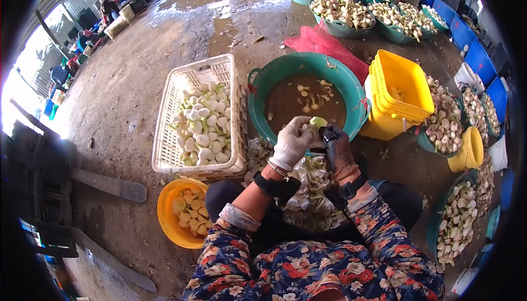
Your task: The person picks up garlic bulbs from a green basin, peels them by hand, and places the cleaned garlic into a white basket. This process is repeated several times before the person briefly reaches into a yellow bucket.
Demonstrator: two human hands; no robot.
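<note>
My left hand (292, 141), in a whitish glove, is closed on a pale green-white bulb (317, 122) over the near rim of a green tub (269, 70). My right hand (336, 146), in a dark glove, is closed at the bulb's right side; whether it holds a tool is too small to tell. Brown water with several bulbs (313, 99) fills the tub's bottom. Below my hands lies a heap of pale peelings (313, 191). Left of the tub, a white crate (164, 131) holds many white bulbs (206, 122).
An orange bucket (163, 213) of yellowish bulbs stands front left. Yellow stacked buckets (379, 122) and a red net (329, 48) adjoin the tub. Bulb-filled basins (340, 29) stand at the back and right. Metal bars (110, 184) lie at left; people sit far left.
</note>
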